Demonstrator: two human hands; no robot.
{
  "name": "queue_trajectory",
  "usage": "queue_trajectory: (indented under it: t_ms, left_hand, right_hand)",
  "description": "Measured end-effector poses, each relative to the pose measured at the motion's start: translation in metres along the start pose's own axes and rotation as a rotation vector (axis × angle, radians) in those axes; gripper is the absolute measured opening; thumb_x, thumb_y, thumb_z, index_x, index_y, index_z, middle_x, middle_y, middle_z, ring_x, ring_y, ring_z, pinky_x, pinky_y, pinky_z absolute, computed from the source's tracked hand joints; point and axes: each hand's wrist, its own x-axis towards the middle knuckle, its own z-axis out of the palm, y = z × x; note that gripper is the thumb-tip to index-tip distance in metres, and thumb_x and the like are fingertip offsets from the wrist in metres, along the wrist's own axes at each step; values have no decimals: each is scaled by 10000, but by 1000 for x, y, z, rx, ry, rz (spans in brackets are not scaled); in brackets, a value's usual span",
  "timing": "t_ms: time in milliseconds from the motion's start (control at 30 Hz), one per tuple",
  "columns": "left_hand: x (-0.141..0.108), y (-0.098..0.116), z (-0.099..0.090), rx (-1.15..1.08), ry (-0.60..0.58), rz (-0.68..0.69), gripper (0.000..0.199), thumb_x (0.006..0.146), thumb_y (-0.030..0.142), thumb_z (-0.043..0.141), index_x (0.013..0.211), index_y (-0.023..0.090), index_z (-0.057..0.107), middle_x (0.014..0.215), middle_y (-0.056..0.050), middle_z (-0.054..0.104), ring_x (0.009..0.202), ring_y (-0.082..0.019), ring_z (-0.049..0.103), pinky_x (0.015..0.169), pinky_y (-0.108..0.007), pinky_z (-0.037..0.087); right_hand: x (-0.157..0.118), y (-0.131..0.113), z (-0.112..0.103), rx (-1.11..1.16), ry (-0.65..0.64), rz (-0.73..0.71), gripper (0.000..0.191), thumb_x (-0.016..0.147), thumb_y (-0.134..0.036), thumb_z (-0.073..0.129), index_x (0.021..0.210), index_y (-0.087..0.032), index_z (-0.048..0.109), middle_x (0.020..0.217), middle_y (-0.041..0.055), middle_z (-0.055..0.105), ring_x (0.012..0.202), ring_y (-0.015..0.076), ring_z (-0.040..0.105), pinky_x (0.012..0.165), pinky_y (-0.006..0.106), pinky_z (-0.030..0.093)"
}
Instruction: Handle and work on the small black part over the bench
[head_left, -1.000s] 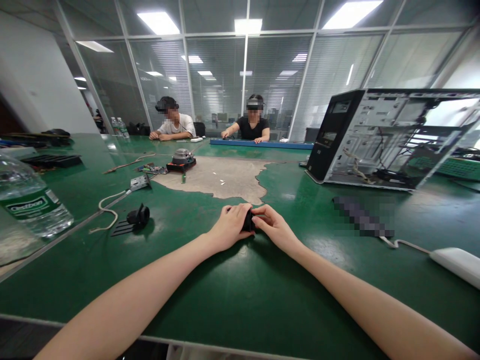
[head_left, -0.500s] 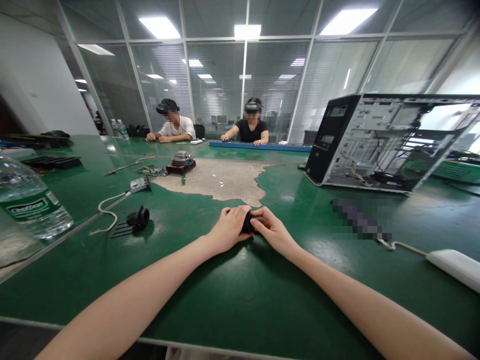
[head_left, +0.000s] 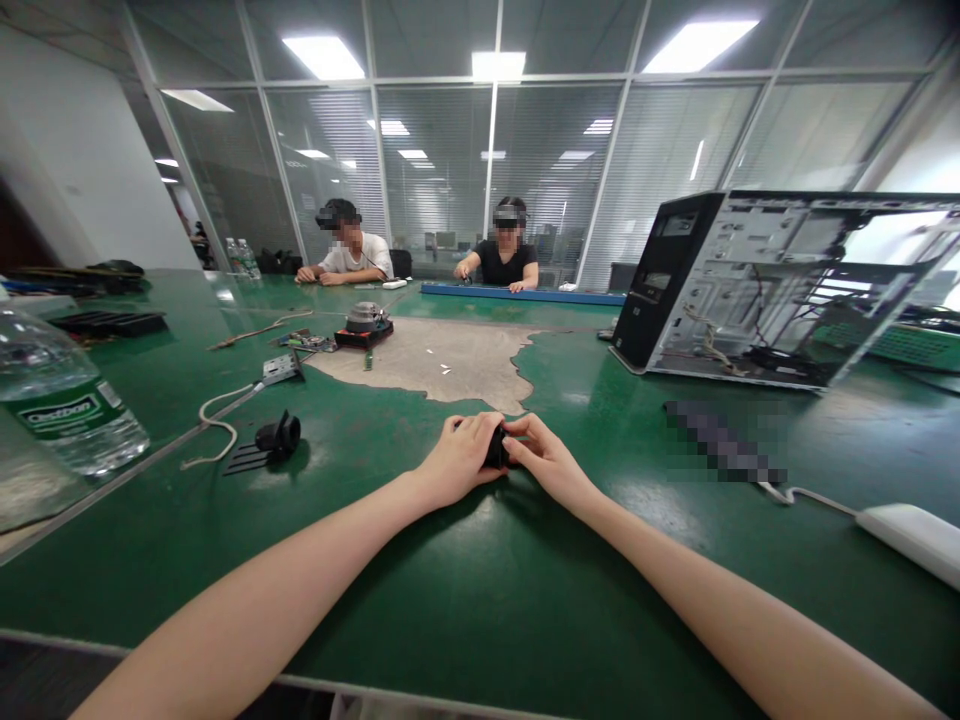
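A small black part (head_left: 496, 449), its kind hidden by my fingers, is held just above or on the green table (head_left: 480, 590) in front of me. My left hand (head_left: 461, 455) wraps over it from the left, fingers closed across its top. From the right, the thumb and fingertips of my right hand (head_left: 546, 456) pinch its side. Left of my hands lies a black plastic piece with a round collar and flat slats (head_left: 279, 437). A metal bracket (head_left: 283, 369) with a pale cable is farther back.
An open computer case (head_left: 675, 290) stands at the right. A water bottle (head_left: 71, 400) is at the left. Past my hands, a heat sink with fan (head_left: 365, 325) sits by a bare beige patch (head_left: 450, 350). A white power strip (head_left: 911, 535) lies right. Two people sit across the table.
My hands keep the same hold on the black part. The camera view has shifted slightly. Across the table, the hand of the person in black has moved a little to the right.
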Motion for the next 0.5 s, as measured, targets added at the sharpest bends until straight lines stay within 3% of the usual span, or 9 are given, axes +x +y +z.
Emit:
queue_trajectory:
  t_ms: [167,300,500]
  left_hand:
    - [0,-1,0,3,6,6,543,708,328,598,1133,200,286,1151,-81,455,1042,-230,439,872,-394,279]
    - [0,0,0,0,3,4,524,720,324,584,1132,204,285,1146,-79,456,1039,-222,440,872,-392,275]
    - [0,0,0,5,8,9,541,714,337,590,1136,202,280,1146,-81,457,1038,-229,440,872,-398,274]
  right_hand:
    - [3,6,-1,-48,24,37,253,753,-336,520,970,-213,478,944,33,552,803,133,553,716,293,466]
    - [1,4,-2,-17,-38,21,238,741,-312,545,947,-211,480,921,28,556,874,149,544,759,303,459]
    - [0,2,1,47,-1,4,181,747,-314,536,886,-215,474,837,-7,537,723,109,555,647,252,469]
